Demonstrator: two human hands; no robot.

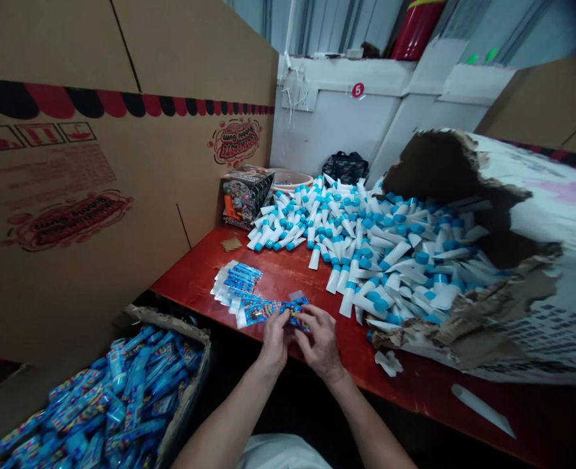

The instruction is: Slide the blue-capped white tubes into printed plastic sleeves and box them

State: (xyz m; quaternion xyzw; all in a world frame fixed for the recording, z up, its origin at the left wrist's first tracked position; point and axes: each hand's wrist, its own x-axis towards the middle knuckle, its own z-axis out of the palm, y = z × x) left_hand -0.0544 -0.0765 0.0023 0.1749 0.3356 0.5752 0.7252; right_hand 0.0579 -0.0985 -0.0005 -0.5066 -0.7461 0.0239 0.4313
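My left hand (274, 339) and my right hand (319, 339) meet at the front edge of the red table. Between them is a blue printed wrapper (295, 311), pinched by the fingers of both hands. A fanned stack of blue printed wrappers with clear ends (239, 286) lies just beyond and left of my hands. Beyond my right hand spreads a large pile of white tubes with blue caps (346, 234). Whether a tube is inside the held wrapper is hidden by my fingers.
A torn white carton (551, 273) lies on its side at the right, tubes spilling out. Wrapped blue tubes fill an open box (194, 331) at lower left. A tall cardboard carton (161, 150) walls the left. One loose tube (483, 409) lies at the right front.
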